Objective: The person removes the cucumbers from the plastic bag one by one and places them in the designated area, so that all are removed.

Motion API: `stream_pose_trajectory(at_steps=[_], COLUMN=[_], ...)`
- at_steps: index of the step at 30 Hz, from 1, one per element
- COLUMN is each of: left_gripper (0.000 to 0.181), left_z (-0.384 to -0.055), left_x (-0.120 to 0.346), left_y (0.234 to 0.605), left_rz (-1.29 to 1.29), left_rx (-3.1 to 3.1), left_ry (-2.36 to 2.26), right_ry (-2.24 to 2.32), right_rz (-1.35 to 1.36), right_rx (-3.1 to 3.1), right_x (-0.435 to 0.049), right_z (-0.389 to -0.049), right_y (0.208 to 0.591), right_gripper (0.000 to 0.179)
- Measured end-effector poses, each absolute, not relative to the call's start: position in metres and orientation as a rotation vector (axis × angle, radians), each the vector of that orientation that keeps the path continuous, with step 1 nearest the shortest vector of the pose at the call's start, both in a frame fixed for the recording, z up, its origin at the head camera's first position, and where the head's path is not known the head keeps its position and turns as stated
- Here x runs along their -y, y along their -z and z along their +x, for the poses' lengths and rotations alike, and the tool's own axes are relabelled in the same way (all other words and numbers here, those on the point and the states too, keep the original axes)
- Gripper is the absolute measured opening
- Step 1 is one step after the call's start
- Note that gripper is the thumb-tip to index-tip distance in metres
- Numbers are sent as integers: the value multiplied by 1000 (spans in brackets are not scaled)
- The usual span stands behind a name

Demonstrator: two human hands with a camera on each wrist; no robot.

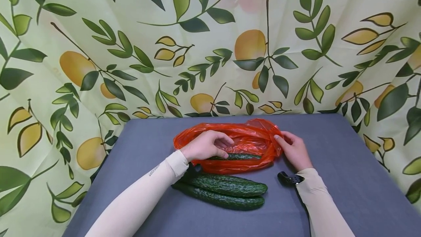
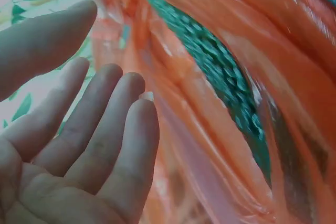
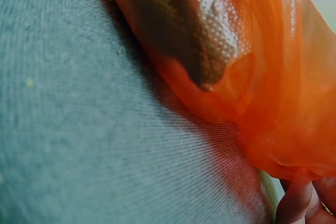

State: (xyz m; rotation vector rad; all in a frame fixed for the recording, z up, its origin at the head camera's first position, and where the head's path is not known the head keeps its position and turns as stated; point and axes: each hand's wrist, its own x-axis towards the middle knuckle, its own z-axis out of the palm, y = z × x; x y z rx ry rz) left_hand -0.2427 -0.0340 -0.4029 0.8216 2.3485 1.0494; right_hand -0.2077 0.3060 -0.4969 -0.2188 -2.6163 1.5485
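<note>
A red plastic bag (image 1: pixel 230 165) lies on the table with its mouth spread open. Inside it a dark green cucumber (image 1: pixel 245 156) shows through the opening, also seen as bumpy green cucumber skin in the left wrist view. My left hand (image 1: pixel 207 145) hovers over the bag's mouth, fingers relaxed and holding nothing. At the bag's right end my right hand (image 1: pixel 296 151) pinches the plastic edge between thumb and fingers. Two more cucumbers (image 1: pixel 230 185) lie side by side in front of the bag, their left ends partly behind the left wrist.
The grey table (image 1: pixel 148 134) extends around the bag. Behind it hangs a cloth (image 1: pixel 210 65) printed with leaves and orange fruit. A black band (image 1: pixel 289 178) sits on the right wrist.
</note>
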Motion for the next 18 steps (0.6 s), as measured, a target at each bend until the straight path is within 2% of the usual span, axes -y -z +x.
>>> stream_pose_trajectory(at_steps=[6,18], left_gripper=[50,46], left_z=[-257,-267], left_x=[27,8], left_y=[410,423], left_rz=[791,821], left_rx=[-2398,-2390], left_ry=[-964,-858], right_ry=[-1566,-1557], right_rz=[-227,-234], right_rx=[2614,2617], right_x=[-307,-310], right_z=[-208,-208], right_y=[497,501], right_gripper=[61,59])
